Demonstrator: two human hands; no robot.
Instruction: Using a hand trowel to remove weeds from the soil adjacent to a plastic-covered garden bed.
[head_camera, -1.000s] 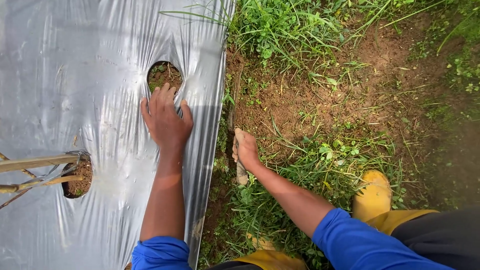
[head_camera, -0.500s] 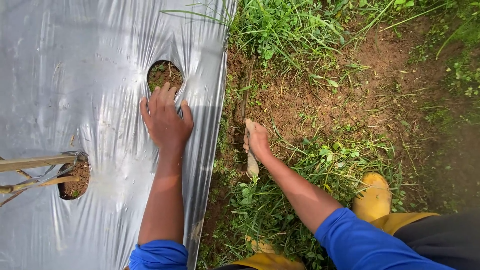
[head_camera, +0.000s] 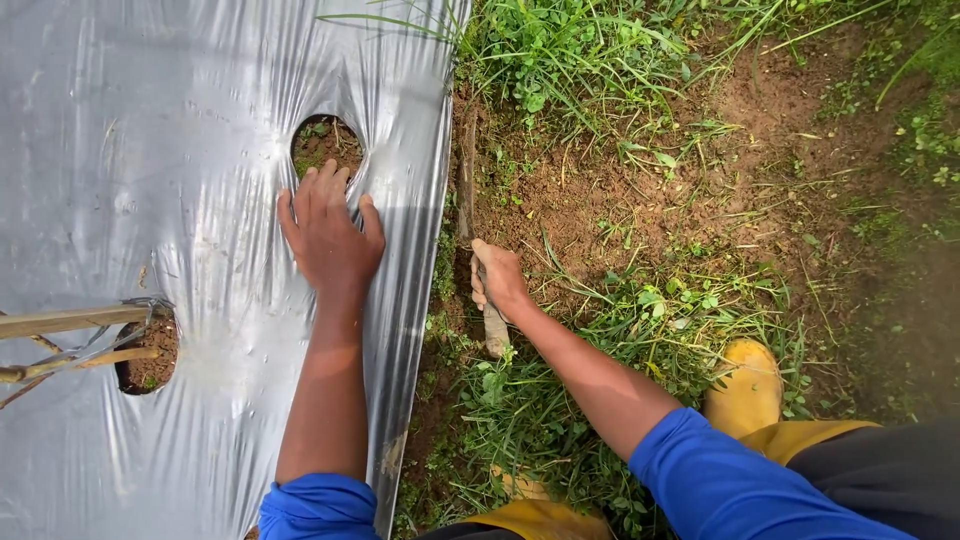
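The left hand (head_camera: 328, 232) lies flat, palm down, on the silver-grey plastic mulch sheet (head_camera: 150, 130) that covers the left half of the frame. Its fingers (head_camera: 318, 190) are straight and slightly spread, their tips touching the lower rim of the round hole cut in the sheet (head_camera: 326, 142), in the upper middle left, where brown soil and a few small green leaves show. The plastic puckers into creases around that hole.

The right hand (head_camera: 497, 280) is at the centre of the frame, just beyond the sheet's right edge, over bare ground. Its fingers are curled shut around the soil-stained wooden handle of a long hand tool (head_camera: 494, 330); the handle's butt sticks out below the fist, and the tool's shaft runs up along the edge of the sheet toward the top of the frame. Its working end cannot be made out among the dirt.

At the left edge, a second hole in the plastic (head_camera: 148, 350) shows dark soil, and pale bamboo sticks (head_camera: 60, 322) reach into it from outside the frame. The right half of the frame is reddish-brown earth (head_camera: 600, 200) with patches of green grass and weeds (head_camera: 570, 50). Both forearms end in bright blue sleeves (head_camera: 720, 480), and a yellow rubber boot (head_camera: 745, 385) stands in the grass at lower right.
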